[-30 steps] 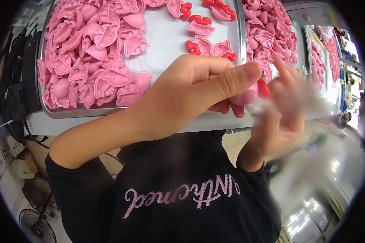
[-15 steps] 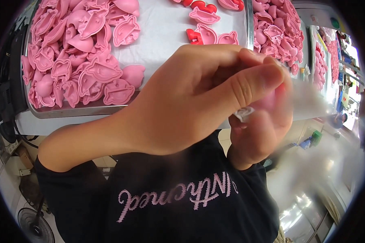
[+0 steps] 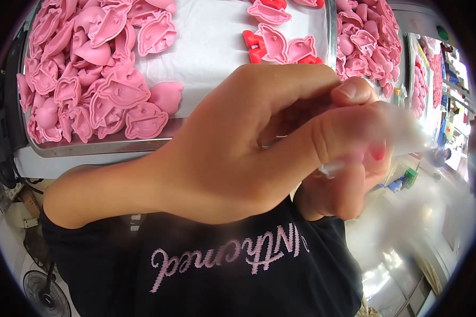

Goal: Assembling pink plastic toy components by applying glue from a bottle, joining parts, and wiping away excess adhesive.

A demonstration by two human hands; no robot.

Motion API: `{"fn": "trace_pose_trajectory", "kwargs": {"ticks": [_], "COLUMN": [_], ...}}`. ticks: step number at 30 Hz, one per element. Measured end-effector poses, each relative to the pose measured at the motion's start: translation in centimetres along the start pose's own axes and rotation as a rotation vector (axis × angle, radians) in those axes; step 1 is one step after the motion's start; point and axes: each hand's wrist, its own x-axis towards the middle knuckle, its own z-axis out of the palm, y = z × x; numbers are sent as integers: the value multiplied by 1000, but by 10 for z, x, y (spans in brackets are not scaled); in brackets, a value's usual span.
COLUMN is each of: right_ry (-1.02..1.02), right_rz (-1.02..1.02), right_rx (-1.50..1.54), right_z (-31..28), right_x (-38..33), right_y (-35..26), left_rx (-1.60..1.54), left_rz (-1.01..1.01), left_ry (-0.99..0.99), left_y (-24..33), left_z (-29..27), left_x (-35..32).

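My left hand [image 3: 248, 148] reaches across the middle with its fingers curled and its thumb pressed toward the fingertips. Behind it, partly hidden, my right hand [image 3: 345, 193] is closed, its fingers bent up to meet the left. Between the two hands shows a small pink and red piece [image 3: 378, 151], mostly covered and blurred. A whitish scrap [image 3: 327, 170] sticks out below my left thumb; its kind cannot be made out. What the left fingertips pinch is hidden. Both hands are above the near edge of a paper-lined metal tray [image 3: 106, 148].
Hollow pink animal-shaped shells [image 3: 119, 87] lie heaped in the tray's left part. Several pink shells with red parts [image 3: 274, 42] sit on its white paper [image 3: 206, 42] at right. Another heap of pink pieces [image 3: 367, 39] stands farther right. A fan [image 3: 46, 293] is at lower left.
Both hands have shifted slightly right and down, still together around the piece. The left fingertips have moved a little, and more of the red shows. The trays appear shifted within the view.
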Motion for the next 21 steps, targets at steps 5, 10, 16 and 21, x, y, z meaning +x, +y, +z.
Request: {"fn": "trace_pose_trajectory", "kwargs": {"ticks": [5,10,16,21], "right_ry": [-304,-269,-215,-188], "right_rz": [-504,-504,-486,-475], "right_rx": [-62,18,-65,-110], "right_z": [-19,-10,-22,-26], "right_x": [23,18,22,18], "right_y": [16,23,28,31], "left_rx": [101,120,72,54], "left_rz": [-89,-91,-114,-123], "left_ry": [-87,-35,-69,-67], "left_y": [12,13,11,10], "left_z": [-1,-1,-1,1], "left_x": [0,-9,0,-1]}}
